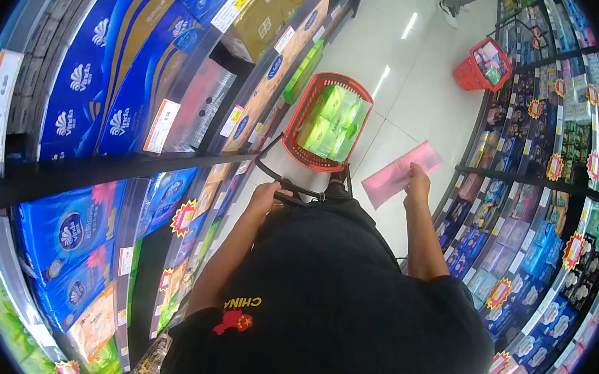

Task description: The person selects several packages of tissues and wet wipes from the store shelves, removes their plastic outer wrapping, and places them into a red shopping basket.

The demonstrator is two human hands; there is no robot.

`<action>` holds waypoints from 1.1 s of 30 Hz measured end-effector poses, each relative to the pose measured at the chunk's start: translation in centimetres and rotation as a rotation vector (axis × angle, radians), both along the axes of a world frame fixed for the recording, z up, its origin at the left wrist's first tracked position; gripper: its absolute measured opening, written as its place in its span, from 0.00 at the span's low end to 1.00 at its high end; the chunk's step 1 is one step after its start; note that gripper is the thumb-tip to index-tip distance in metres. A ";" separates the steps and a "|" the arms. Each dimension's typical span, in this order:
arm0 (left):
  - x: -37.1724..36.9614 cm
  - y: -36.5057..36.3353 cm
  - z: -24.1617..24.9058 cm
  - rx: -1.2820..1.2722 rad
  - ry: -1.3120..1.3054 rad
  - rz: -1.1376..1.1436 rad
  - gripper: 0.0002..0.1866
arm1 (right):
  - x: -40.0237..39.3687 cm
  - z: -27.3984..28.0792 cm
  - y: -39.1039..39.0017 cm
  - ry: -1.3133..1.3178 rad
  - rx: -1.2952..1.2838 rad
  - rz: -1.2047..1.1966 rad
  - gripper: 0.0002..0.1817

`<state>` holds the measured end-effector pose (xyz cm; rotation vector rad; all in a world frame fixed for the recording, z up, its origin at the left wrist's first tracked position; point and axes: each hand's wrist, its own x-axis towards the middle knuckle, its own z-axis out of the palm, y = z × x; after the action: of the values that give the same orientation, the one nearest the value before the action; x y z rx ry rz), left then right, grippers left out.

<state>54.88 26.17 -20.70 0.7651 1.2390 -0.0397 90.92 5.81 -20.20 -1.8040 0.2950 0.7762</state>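
Shelves (104,164) left; shelving (518,177) right; between them, a basket (305,103); packs (330,123) inside.

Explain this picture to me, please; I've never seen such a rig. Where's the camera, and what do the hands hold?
There is no machine here: these are a person's bare hands. The only picture comes from a camera worn on the head, looking down past the dark shirt. The left hand grips a black handle by a red basket, which holds green packs. The right hand holds a flat pink item; I can't tell what it is. There's no table, just a shiny floor between stocked shelves. Farther off are a second red basket and another person's shoe.
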 end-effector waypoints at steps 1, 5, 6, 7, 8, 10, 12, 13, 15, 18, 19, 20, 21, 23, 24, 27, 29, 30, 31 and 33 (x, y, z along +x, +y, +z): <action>0.2 0.0 0.3 0.005 -0.010 0.001 0.17 | 0.3 -0.7 -0.8 0.043 -0.005 -0.026 0.12; 0.8 0.5 0.7 0.027 0.014 -0.025 0.17 | -1.0 -1.5 -1.0 0.170 0.030 -0.082 0.13; 1.0 0.6 0.9 0.033 0.026 -0.013 0.16 | -1.8 -0.8 0.1 0.151 0.004 -0.120 0.12; 1.2 0.6 1.1 0.041 0.037 0.002 0.16 | -2.0 -1.1 0.2 0.157 0.029 -0.067 0.12; 1.3 0.7 1.3 0.049 0.049 0.019 0.16 | -2.1 -1.6 0.3 0.163 0.054 -0.014 0.12; 1.2 0.8 1.0 0.058 0.061 -0.009 0.15 | -2.7 -0.6 1.5 0.148 0.087 0.041 0.12; 1.2 0.8 0.5 0.058 0.060 -0.033 0.15 | -3.2 0.7 2.6 0.103 0.100 0.040 0.13; 1.1 0.7 0.3 0.064 0.061 -0.022 0.14 | -2.9 0.2 2.6 0.081 0.102 0.053 0.13; 0.9 0.4 0.1 0.073 0.062 0.001 0.14 | -2.5 -0.5 2.5 0.035 0.102 0.080 0.13; 0.7 0.2 0.0 0.069 0.057 0.014 0.14 | -2.3 0.0 2.9 0.025 0.106 0.116 0.12; 0.6 0.1 0.1 0.072 0.053 0.018 0.14 | -2.3 -0.2 3.0 0.026 0.114 0.123 0.12; 0.5 0.1 0.1 0.073 0.049 0.021 0.14 | -2.1 -0.7 3.2 0.027 0.120 0.129 0.12; 0.4 0.0 0.1 0.073 0.045 0.024 0.14 | -2.0 -0.9 3.5 0.028 0.125 0.134 0.12; 0.2 -0.1 0.0 0.072 0.044 0.035 0.15 | -1.9 -1.4 4.0 0.035 0.151 0.169 0.12; 0.3 -0.2 0.2 0.072 0.045 0.040 0.15 | -2.0 -1.4 4.3 0.039 0.165 0.186 0.11; 0.3 -0.2 0.5 0.065 0.051 0.027 0.16 | -2.4 -1.4 5.4 0.082 0.143 0.201 0.11; -0.1 -0.3 0.2 0.046 0.052 0.031 0.18 | -2.9 -1.3 5.8 0.109 0.141 0.202 0.11; -0.2 -0.4 -0.1 0.039 0.058 0.037 0.18 | -3.2 -1.2 6.0 0.124 0.140 0.203 0.12; -0.4 -0.5 -0.3 0.032 0.065 0.042 0.18 | -3.4 -1.1 6.2 0.139 0.140 0.203 0.12; -0.8 -0.7 -0.5 0.026 0.051 0.047 0.18 | -3.8 -1.3 6.3 0.151 0.112 0.198 0.14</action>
<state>54.05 25.52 -21.24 0.7610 1.3079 -0.0050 87.15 12.10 -21.45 -1.6891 0.1687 1.0507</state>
